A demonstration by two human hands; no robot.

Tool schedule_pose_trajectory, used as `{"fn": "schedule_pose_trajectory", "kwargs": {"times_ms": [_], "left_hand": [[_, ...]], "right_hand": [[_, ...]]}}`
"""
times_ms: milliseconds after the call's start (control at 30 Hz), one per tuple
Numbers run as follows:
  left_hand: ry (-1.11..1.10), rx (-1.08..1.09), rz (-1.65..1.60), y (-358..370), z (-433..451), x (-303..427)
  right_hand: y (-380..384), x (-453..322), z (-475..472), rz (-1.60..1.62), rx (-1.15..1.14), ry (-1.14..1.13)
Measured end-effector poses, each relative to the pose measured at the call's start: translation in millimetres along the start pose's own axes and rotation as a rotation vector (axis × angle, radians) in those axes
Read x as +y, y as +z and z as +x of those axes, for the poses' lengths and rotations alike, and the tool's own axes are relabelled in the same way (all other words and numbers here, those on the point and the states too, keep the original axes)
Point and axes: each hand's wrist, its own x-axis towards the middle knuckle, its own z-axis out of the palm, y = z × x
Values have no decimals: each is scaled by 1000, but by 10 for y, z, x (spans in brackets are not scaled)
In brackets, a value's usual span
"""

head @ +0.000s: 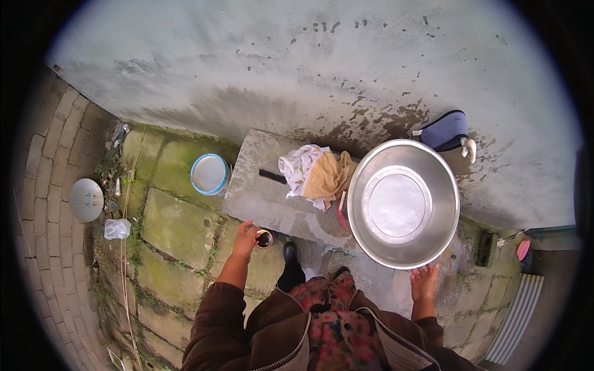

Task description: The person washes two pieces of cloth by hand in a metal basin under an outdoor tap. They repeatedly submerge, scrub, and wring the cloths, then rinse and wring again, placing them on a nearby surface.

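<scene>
A large, shiny metal basin (pixel 403 204) is at the right, over the end of a stone slab (pixel 260 204). My right hand (pixel 423 278) is at its near rim, palm up; part of the fingers is hidden by the basin. My left hand (pixel 246 239) is raised off the slab's front left edge, fingers spread, beside a small round container (pixel 264 239) with dark contents; whether it touches the container I cannot tell. On the slab lie a white patterned cloth (pixel 297 164), a tan cloth (pixel 327 174) and a dark brush (pixel 272 176). A red vessel (pixel 342 215) is partly hidden by the basin.
A white bucket with a blue rim (pixel 210 174) stands left of the slab on mossy paving. A blue cloth item (pixel 444 131) hangs by the tap (pixel 469 149) on the splashed wall. Farther left are a round lid (pixel 86 200) and a plastic bag (pixel 117 229); corrugated sheeting (pixel 516 319) lies right.
</scene>
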Motion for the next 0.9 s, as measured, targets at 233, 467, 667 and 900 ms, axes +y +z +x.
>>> {"fn": "schedule_pose_trajectory", "kwargs": {"times_ms": [233,467,667,900], "left_hand": [[100,-97,438,1713,1718,-92],[81,-59,469,2222,2909,-505],[719,-95,297,2302,1797,-330],[954,-191,75,1860,259,340]], "right_hand": [[-1092,928,-682,-113,278,237],[-1590,1565,-1336,-147,325,512],[-1416,1767,-1661,-204,204,466],[88,1322,-959,-497,-536,378]]}}
